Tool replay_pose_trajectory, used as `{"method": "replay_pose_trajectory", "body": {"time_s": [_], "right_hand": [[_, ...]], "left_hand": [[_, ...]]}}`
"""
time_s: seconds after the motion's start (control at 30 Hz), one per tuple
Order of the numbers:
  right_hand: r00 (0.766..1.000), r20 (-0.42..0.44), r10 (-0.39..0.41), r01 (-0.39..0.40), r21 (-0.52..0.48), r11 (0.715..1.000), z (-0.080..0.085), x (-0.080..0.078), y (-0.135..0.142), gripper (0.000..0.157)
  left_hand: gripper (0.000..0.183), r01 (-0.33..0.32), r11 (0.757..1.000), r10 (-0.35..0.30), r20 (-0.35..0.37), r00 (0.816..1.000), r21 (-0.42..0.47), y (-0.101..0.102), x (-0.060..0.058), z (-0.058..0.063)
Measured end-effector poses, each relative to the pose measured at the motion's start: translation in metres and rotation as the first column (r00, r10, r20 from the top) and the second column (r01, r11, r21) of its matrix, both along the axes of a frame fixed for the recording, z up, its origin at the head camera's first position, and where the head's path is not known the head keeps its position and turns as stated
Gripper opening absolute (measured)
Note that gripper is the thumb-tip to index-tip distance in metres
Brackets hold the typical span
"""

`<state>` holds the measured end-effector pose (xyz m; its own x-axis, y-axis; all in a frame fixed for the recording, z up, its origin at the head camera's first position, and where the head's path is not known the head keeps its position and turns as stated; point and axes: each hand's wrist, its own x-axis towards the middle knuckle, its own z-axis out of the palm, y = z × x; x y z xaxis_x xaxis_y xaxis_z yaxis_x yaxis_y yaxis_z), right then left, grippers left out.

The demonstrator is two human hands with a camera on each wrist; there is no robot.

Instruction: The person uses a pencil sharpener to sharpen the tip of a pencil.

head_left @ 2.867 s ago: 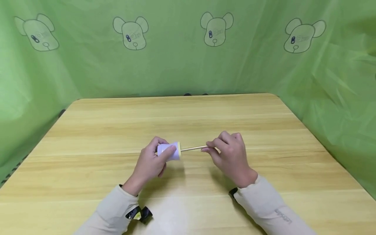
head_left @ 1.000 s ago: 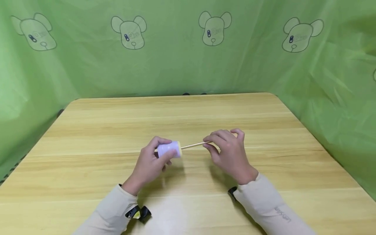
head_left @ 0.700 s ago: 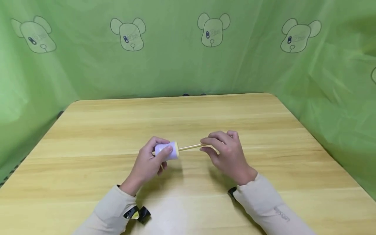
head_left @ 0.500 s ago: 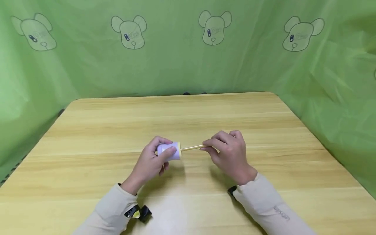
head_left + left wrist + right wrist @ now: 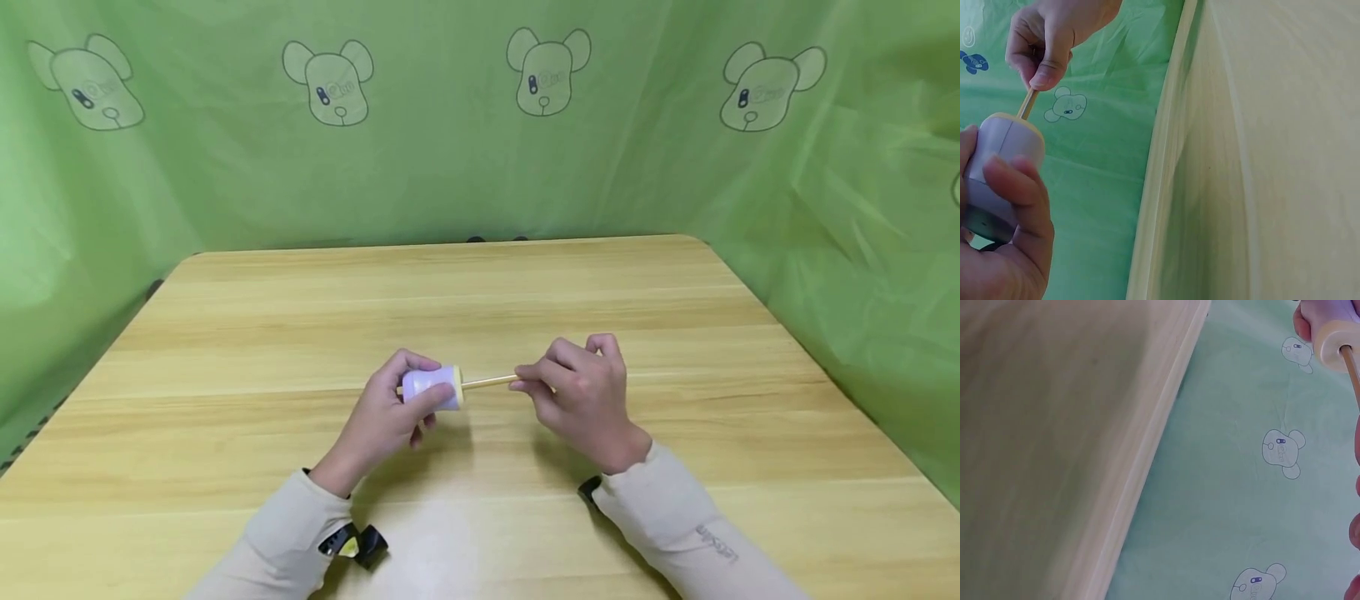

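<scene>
In the head view my left hand grips a lilac pencil sharpener, thumb along its near side. The sharpener lies roughly sideways above the table, its cream end facing right. A thin golden pencil runs into the hole in that end. My right hand pinches the pencil's outer part between thumb and fingers. The left wrist view shows the sharpener's dark lower part, partly covered by fingers. In the right wrist view the cream end surrounds the pencil. The pencil's inner tip is hidden.
A wood-grain table spreads beneath both hands. Green curtains with printed bear heads hang behind and beside it. A black wrist device sits at the left cuff.
The pencil's slant has shifted slightly up and down, and it now lies nearer level. My right hand has shifted its finger hold on the pencil; the left keeps the sharpener almost in place.
</scene>
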<state>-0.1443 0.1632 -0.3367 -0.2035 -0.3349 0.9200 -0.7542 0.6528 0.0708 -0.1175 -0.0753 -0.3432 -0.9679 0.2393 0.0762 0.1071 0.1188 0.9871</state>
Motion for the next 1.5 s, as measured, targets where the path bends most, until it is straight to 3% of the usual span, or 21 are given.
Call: {"method": "replay_pose_trajectory", "body": {"time_s": [0.2,0.3,0.37,0.43,0.47,0.5,0.53,0.6,0.63,0.67,0.7,0.73,0.77,0.8,0.9,0.97,1.17,1.23,1.33,1.5], "right_hand": [[0.999,0.036,-0.022,0.021,0.022,1.0,-0.002,-0.001,0.002,0.046],[0.997,0.077,-0.024,0.022,0.033,0.999,-0.002,-0.001,0.003,0.034],[0.99,0.138,-0.033,0.026,0.05,0.998,-0.002,0.001,0.004,0.024],[0.963,0.265,-0.056,0.035,0.084,0.996,0.001,0.004,0.005,0.019],[0.933,0.353,-0.074,0.039,0.104,0.994,0.003,0.006,0.006,0.02],[0.881,0.466,-0.084,0.028,0.126,0.992,0.006,0.008,0.007,0.02],[0.806,0.584,-0.095,0.009,0.148,0.989,0.008,0.009,0.007,0.02],[0.612,0.783,-0.112,-0.03,0.164,0.986,0.014,0.012,0.009,0.021],[0.519,0.847,-0.119,-0.044,0.166,0.985,0.016,0.012,0.01,0.022],[0.443,0.888,-0.123,-0.057,0.164,0.985,0.018,0.013,0.011,0.024],[0.388,0.914,-0.119,-0.071,0.159,0.985,0.019,0.012,0.011,0.026],[0.368,0.923,-0.113,-0.08,0.153,0.985,0.019,0.012,0.011,0.026],[0.37,0.924,-0.103,-0.083,0.143,0.986,0.019,0.012,0.011,0.024],[0.386,0.918,-0.093,-0.086,0.136,0.987,0.018,0.012,0.01,0.02],[0.468,0.881,-0.065,-0.083,0.118,0.99,0.015,0.012,0.009,0.01],[0.527,0.849,-0.05,-0.073,0.104,0.992,0.012,0.011,0.009,0.012],[0.756,0.646,-0.104,0.041,0.112,0.993,0.004,0.007,0.01,0.02],[0.82,0.56,-0.118,0.076,0.098,0.992,0.002,0.006,0.01,0.025],[0.882,0.465,-0.081,0.062,0.056,0.997,-0.001,0.003,0.009,0.029],[0.947,0.321,-0.01,0.005,0.016,1.0,0.002,0.002,0.007,0.026]], "left_hand": [[0.032,-0.005,0.999,0.004,-0.015,1.0,-0.034,-0.001,0.001,0.001],[0.033,-0.026,0.998,0.023,-0.05,0.999,-0.064,-0.001,0.001,0.001],[0.032,-0.052,0.994,0.042,-0.109,0.993,-0.094,0.0,0.001,0.001],[0.032,-0.079,0.99,0.055,-0.195,0.979,-0.116,0.002,0.002,-0.001],[0.031,-0.092,0.987,0.058,-0.248,0.967,-0.129,0.003,0.002,-0.002],[0.032,-0.103,0.985,0.057,-0.302,0.952,-0.141,0.004,0.002,-0.003],[0.032,-0.108,0.983,0.048,-0.355,0.934,-0.15,0.005,0.002,-0.004],[0.033,-0.106,0.981,0.023,-0.439,0.898,-0.164,0.007,0.003,-0.006],[0.034,-0.106,0.979,0.013,-0.471,0.882,-0.171,0.008,0.003,-0.007],[0.034,-0.105,0.979,0.004,-0.497,0.868,-0.175,0.009,0.004,-0.008],[0.034,-0.105,0.979,0.001,-0.513,0.859,-0.174,0.009,0.004,-0.008],[0.034,-0.105,0.98,0.001,-0.522,0.853,-0.171,0.009,0.004,-0.008],[0.034,-0.11,0.98,0.007,-0.523,0.852,-0.166,0.009,0.004,-0.008],[0.035,-0.112,0.981,0.015,-0.518,0.855,-0.156,0.008,0.004,-0.008],[0.035,-0.118,0.985,0.042,-0.478,0.877,-0.13,0.006,0.004,-0.008],[0.034,-0.111,0.987,0.05,-0.441,0.896,-0.115,0.005,0.004,-0.008],[0.031,-0.104,0.989,0.063,-0.347,0.936,-0.102,0.004,0.003,-0.006],[0.032,-0.115,0.987,0.074,-0.325,0.943,-0.108,0.003,0.003,-0.005],[0.036,-0.131,0.987,0.105,-0.256,0.961,-0.089,0.002,0.002,-0.002],[0.036,-0.139,0.99,0.137,-0.151,0.979,-0.002,-0.001,0.001,0.002]]}}
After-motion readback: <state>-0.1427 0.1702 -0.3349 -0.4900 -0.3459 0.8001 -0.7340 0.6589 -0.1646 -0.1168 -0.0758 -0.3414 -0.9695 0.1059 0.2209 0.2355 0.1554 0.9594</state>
